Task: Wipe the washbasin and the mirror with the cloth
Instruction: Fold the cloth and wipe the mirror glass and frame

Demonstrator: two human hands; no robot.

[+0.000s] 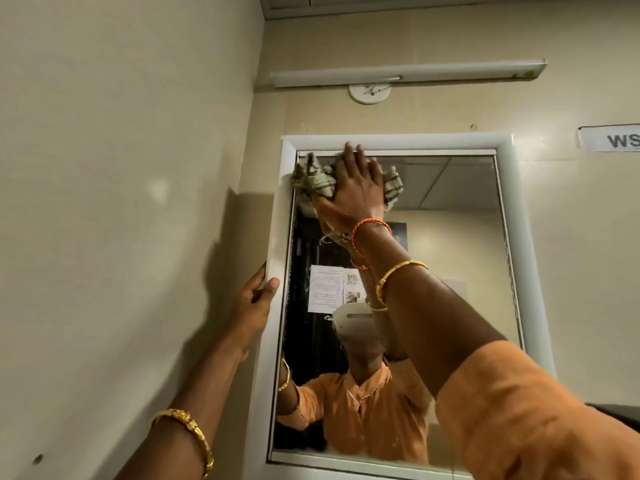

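Observation:
A mirror (450,271) in a white frame (391,141) hangs on the beige wall ahead. My right hand (356,183) lies flat with straight fingers at the glass's top left corner, pressing a checked greenish cloth (311,180) against it. The cloth bunches out on both sides of the hand. My left hand (254,301) grips the frame's left edge about halfway up, thumb on the front and fingers behind. The washbasin is out of view.
A tube light (405,74) and a round white fitting (369,93) sit above the mirror. A side wall (121,202) stands close on the left. A paper label (613,138) is stuck to the wall at the right.

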